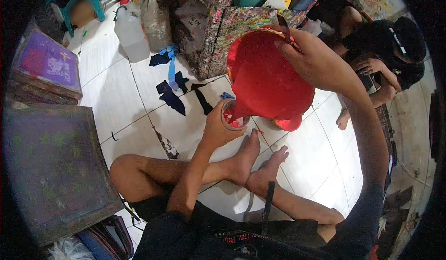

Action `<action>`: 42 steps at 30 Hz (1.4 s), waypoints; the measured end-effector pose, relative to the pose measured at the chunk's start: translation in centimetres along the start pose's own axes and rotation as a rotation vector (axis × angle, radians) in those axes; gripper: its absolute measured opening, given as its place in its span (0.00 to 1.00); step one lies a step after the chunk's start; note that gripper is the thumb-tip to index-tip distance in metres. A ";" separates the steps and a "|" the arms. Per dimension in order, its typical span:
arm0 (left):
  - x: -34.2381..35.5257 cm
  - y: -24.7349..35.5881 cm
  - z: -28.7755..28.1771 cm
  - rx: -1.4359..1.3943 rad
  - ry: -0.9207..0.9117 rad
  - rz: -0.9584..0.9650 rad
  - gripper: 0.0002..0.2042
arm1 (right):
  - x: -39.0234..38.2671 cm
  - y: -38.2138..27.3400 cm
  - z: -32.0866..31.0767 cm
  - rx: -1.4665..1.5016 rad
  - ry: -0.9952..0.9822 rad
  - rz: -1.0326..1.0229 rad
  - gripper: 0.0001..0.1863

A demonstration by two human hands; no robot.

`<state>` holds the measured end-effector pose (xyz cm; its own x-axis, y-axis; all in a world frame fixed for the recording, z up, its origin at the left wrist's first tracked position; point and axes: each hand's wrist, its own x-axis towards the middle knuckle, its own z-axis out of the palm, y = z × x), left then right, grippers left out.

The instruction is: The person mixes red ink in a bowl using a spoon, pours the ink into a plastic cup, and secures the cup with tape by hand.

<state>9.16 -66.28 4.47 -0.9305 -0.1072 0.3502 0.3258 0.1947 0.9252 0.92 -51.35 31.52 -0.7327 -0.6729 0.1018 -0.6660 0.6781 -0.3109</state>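
My right hand [309, 58] grips the upper rim of a wide container coated in red paint [274, 74], which is tilted toward the left. A dark flat stick [284, 28] stands up beside the thumb at that rim. The container's lower lip meets the mouth of a clear jar [235, 117], and red paint runs into it. Wrapped round the jar is my left hand [215, 131], keeping it above the tiles over my crossed feet. Below the container, another red-coated piece [289, 123] shows in part; its kind is hidden.
Dark cloth scraps [172, 98] lie on the white tiles beyond the jar. A whitish plastic jug [131, 34] stands by a paint-crusted bench [216, 39]. Framed panels, one purple [50, 65] and one dark [58, 167], are at left. Another person [388, 51] sits at far right.
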 end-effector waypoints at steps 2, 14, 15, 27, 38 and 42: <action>0.0 0.3 -0.1 0.005 0.001 0.013 0.36 | 0.0 -0.2 -0.2 -0.021 -0.016 0.019 0.18; -0.1 -0.9 0.0 0.040 -0.036 -0.077 0.42 | 0.1 -0.3 0.3 0.012 -0.008 -0.049 0.16; -0.2 -1.4 0.0 0.063 -0.022 -0.048 0.42 | 0.1 -0.5 0.3 0.005 -0.016 -0.038 0.16; -0.3 0.6 0.3 0.038 -0.042 -0.043 0.41 | -1.1 0.5 0.4 0.029 0.009 -0.028 0.18; -0.5 5.6 1.9 0.060 -0.080 0.048 0.39 | -5.0 -0.6 -2.7 -0.015 0.020 0.016 0.17; -1.3 6.1 3.7 0.045 -0.083 0.042 0.40 | -6.8 0.1 -2.9 0.023 0.024 0.107 0.17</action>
<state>11.76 -61.32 9.16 -0.9274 -0.0174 0.3736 0.3587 0.2413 0.9017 5.40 -45.82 33.52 -0.8025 -0.5899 0.0896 -0.5809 0.7381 -0.3432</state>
